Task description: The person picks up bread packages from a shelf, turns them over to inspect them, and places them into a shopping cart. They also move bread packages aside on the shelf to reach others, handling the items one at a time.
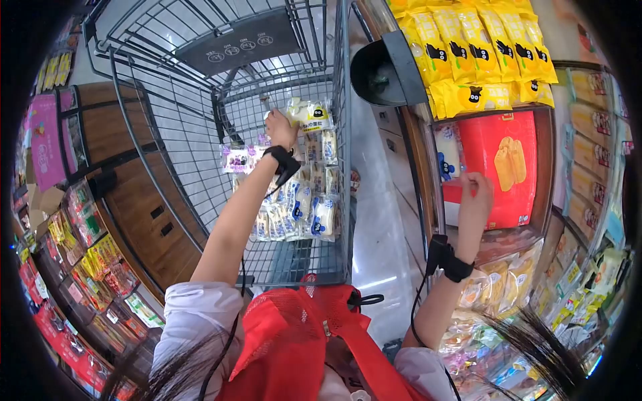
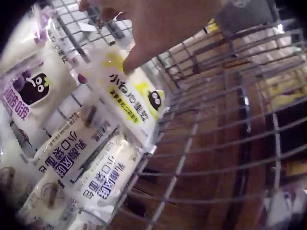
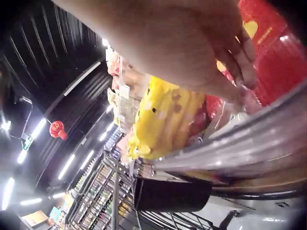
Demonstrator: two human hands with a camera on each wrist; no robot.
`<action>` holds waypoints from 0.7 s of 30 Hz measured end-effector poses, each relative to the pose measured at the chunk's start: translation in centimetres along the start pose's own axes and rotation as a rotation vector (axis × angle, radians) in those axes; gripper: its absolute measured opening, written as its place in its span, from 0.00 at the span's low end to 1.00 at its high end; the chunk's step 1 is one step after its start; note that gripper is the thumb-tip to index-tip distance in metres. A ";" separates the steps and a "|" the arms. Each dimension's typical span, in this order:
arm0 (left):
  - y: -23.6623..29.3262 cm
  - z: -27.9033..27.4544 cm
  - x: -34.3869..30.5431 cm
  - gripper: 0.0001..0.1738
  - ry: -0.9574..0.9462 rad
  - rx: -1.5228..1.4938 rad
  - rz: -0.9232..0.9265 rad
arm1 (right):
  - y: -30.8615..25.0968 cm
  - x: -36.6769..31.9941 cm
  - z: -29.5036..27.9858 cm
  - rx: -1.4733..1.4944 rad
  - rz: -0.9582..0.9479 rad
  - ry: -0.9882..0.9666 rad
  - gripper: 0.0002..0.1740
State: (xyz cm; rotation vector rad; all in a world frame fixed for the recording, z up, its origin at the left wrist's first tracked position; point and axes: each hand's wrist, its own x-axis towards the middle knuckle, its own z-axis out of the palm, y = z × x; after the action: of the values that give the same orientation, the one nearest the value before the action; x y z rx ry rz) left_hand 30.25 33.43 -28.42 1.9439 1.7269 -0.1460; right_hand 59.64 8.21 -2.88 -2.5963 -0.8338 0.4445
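Observation:
Inside the cart, my left hand [image 1: 281, 129] is beside a white-and-yellow food pack [image 1: 311, 115]. In the left wrist view its thumb [image 2: 132, 63] rests at the upper part of that pack, while the other fingers reach out away from it. White bread packs with blue print [image 1: 294, 207] lie in rows nearer me, with purple-printed packs [image 1: 237, 160] to the left. At the shelf bin, my right hand [image 1: 476, 200] pinches the clear wrapper edge [image 3: 249, 101] of a white-and-blue pack [image 1: 447, 150]. Most of that pack is hidden in the right wrist view.
The wire cart [image 1: 340, 134] stands left of the display shelf. A black cup-shaped holder [image 1: 388, 70] juts from the shelf edge. Yellow packs [image 1: 468, 50] are stacked behind the bin, whose red panel [image 1: 511, 167] shows. Clear-wrapped bread [image 1: 498, 284] lies nearer me.

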 end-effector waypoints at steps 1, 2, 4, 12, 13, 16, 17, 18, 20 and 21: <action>-0.1 -0.3 -0.7 0.43 0.071 -0.003 0.081 | -0.2 -0.4 -0.8 -0.029 -0.086 0.105 0.08; 0.4 -1.3 -2.0 0.34 0.139 -0.097 0.199 | -0.5 -0.8 -1.6 -0.062 -0.168 0.209 0.08; 3.0 -6.3 -5.1 0.20 0.204 -0.267 0.377 | -2.2 -1.6 -3.1 0.296 -0.028 0.248 0.09; 12.8 -22.3 -20.6 0.14 -0.087 -0.795 0.602 | -11.1 -7.5 -9.4 0.921 0.211 0.252 0.10; 13.3 -23.4 -22.4 0.20 -0.281 -1.023 0.582 | -12.3 -8.6 -10.0 1.016 0.233 0.242 0.10; 13.2 -27.9 -26.3 0.26 -0.846 -1.501 0.304 | -14.5 -12.3 -11.7 1.196 0.279 0.102 0.08; 12.8 -29.1 -27.3 0.28 -0.981 -1.602 0.184 | -15.6 -13.6 -12.4 1.232 0.264 0.049 0.08; 12.3 -30.7 -28.7 0.28 -1.026 -1.576 0.172 | -15.1 -15.0 -13.7 1.177 0.162 -0.099 0.09; 11.5 -34.0 -31.6 0.28 -1.019 -1.408 0.268 | -18.1 -18.9 -16.4 1.096 0.135 -0.163 0.08; 11.4 -35.9 -33.2 0.28 -0.958 -1.270 0.382 | -19.7 -20.8 -17.9 1.052 0.110 -0.183 0.08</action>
State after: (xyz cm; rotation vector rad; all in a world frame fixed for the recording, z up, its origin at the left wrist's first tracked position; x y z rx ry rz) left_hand 25.83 19.58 19.68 0.8938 0.4843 0.1314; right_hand 41.12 5.88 25.31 -1.6307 -0.3340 0.8724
